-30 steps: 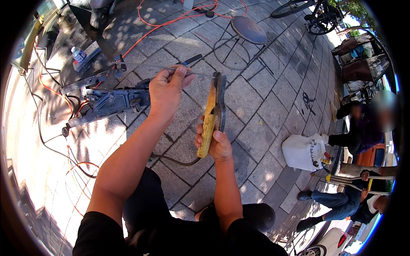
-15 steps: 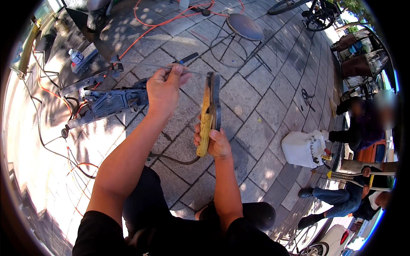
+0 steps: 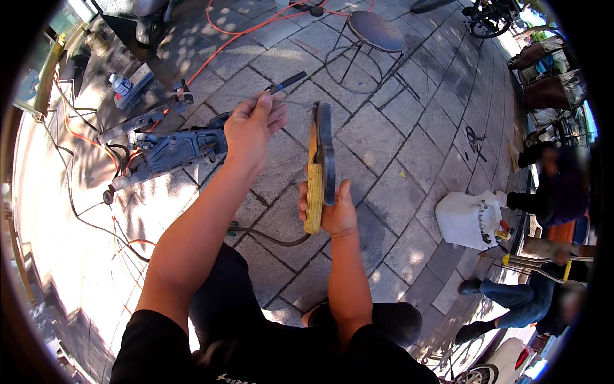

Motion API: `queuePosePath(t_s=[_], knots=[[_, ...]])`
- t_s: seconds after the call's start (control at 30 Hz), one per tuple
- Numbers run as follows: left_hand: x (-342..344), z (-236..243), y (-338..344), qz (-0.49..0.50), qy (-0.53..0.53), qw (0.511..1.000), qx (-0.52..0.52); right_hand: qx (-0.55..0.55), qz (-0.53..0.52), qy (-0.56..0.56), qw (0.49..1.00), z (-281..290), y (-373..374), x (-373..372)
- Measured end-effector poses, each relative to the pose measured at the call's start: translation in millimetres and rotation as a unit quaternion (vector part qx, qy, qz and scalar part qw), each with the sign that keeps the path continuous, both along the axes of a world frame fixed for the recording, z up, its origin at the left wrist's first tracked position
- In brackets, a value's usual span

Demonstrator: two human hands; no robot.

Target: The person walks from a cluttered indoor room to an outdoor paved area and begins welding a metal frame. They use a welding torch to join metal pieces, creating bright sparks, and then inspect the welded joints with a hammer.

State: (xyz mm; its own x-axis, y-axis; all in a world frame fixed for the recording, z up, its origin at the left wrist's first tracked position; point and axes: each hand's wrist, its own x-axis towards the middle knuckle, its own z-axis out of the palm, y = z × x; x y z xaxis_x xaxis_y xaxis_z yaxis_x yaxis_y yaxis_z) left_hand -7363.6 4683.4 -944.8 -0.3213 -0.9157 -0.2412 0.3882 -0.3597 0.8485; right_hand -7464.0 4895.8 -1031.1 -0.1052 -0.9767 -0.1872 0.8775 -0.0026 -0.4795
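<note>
My right hand is wrapped round the yellow grip of a welding electrode holder, its thumb standing up beside the black lever. The holder is upright, and a dark cable runs from its lower end toward my knee. Between the thumb and fingers of my left hand is a thin grey welding rod, lying nearly level. Its right end meets the top of the holder at the jaws; whether the jaws clamp it is too small to tell.
A blue metal floor jack lies at left, near a white bottle. Beyond my hands are a black-handled tool, a round stool and orange cable. A white container stands right, near two people.
My right thumb has lifted off the lever and now points upward. The rod and holder keep nearly the same place against each other, while the whole view has shifted slightly.
</note>
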Motion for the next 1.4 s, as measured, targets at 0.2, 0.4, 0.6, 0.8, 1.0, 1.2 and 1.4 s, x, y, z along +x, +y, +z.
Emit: queuePosePath(t_s=[0.2, 0.4, 0.6, 0.8, 1.0, 1.2, 1.4], knots=[[18, -1, -3, -0.021, -0.029, 0.999, 0.037, 0.032, 0.055, -0.025, 0.998, -11, 16, 29], [27, 17, 33, -0.042, -0.057, 0.994, 0.086, 0.085, 0.025, -0.048, 0.995, 39, 29, 28], [40, 46, 51, 0.007, 0.043, 0.987, 0.158, 0.040, 0.079, 0.157, 0.984, 56, 36, 15], [97, 63, 50, -0.039, 0.161, 0.969, 0.184, 0.072, 0.072, 0.582, 0.807, 129, 27, 33], [131, 100, 57, -0.183, 0.204, 0.954, 0.123, 0.026, 0.029, 0.674, 0.738, 139, 33, 52], [140, 100, 63, -0.160, 0.190, 0.960, 0.130, -0.012, -0.013, 0.684, 0.729, 132, 37, 56], [145, 99, 65, -0.189, 0.196, 0.955, 0.121, -0.004, 0.006, 0.686, 0.727, 136, 42, 54]])
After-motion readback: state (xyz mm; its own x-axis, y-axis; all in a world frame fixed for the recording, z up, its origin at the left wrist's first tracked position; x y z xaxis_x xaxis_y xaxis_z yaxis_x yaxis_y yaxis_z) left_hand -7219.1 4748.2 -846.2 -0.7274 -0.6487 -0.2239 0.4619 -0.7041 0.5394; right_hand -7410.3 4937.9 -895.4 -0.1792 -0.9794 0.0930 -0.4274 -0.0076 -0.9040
